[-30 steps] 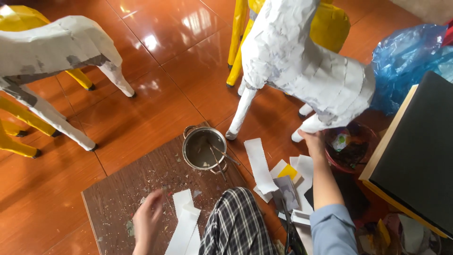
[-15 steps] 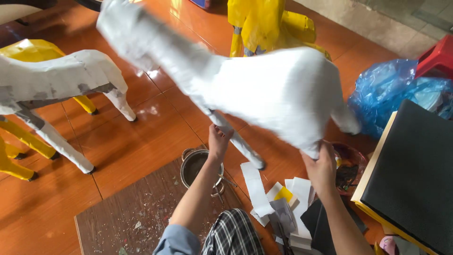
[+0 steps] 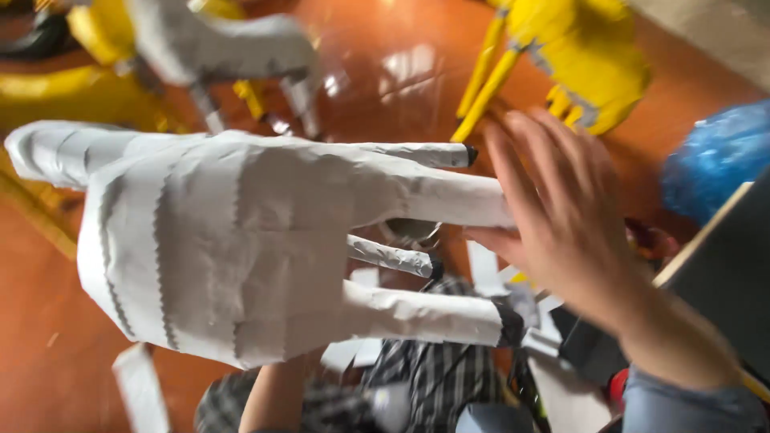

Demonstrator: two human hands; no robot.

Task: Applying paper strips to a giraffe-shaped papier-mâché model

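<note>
Head view, right hand spread against white paper-covered horse figure leg, left hand hidden beneath, grip unclear

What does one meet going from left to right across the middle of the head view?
White paper-covered animal figure → its legs → right hand touching a leg → blue plastic bag.

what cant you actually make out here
- Left hand: hidden behind the white paper-covered animal figure in the head view; only a forearm shows below it, so its grip cannot be told.
- Right hand: open against a leg, but motion blur hides the exact contact.
- Metal pot: mostly covered by the figure's legs.
- Yellow figure: cut off by the top edge, blurred.
- Blue plastic bag: blurred; contents unclear.
</note>
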